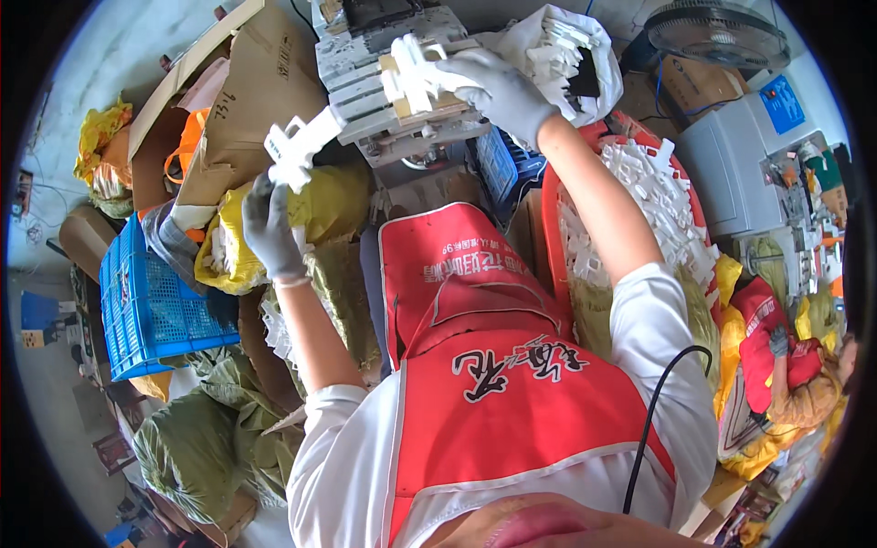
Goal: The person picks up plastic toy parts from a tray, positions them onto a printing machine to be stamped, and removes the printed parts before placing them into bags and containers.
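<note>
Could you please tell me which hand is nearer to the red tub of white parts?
Right. In the picture, the right hand is up and left of the red tub; the left hand is much farther left.

One head-worn fisheye view looks steeply down, close above the red apron [521, 411], toward the machine [361, 94] ahead.

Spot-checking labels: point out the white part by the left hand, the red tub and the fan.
White part [294, 164]: head view, middle of its body.
Red tub [550, 215]: head view, its left rim.
Fan [718, 35]: head view, its dark round grille.
</note>
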The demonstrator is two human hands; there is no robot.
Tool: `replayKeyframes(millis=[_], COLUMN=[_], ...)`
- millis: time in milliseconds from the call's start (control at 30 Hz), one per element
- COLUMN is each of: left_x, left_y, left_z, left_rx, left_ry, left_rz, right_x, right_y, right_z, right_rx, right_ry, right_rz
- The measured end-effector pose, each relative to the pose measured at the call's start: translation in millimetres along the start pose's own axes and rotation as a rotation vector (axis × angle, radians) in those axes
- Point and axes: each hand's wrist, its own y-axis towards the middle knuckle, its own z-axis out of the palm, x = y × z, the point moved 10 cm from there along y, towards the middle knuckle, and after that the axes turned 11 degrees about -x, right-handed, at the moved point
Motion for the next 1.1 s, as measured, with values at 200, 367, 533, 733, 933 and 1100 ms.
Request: replayKeyframes(millis=[200,367,533,733,933,1100], left_x=[45.0,78.4,141.0,176.6,146.4,140.5], left_y=[-23.2,-41.1,-44.4,-58.9,-62.0,-64.9], left_z=[-41.1,-117.0,-198.4,-175.1,-84.4,-69.6], left_rx=[-0.049,-0.151,-0.161,-0.069,0.105,0.154], left_ry=[0.126,0.322,0.739,0.613,0.555,0.502], left_rz=[-0.058,-0.148,0.051,-0.172,-0.164,-0.168], right_x=[-11.8,-73.9,-164.3,-174.8,-198.6,-200.8], right_y=[-16.6,-116.4,-304.4,-449.1,-457.4,-432.9], right_z=[-12.7,-72.7,-101.0,-54.7,-58.2,-91.9], right_rx=[0.033,-0.065,0.336,1.074,1.067,0.541], right_ry=[-0.048,0.131,-0.442,-0.502,-0.332,-0.231], right_rz=[-0.124,0.494,0.721,0.901,0.886,0.912])
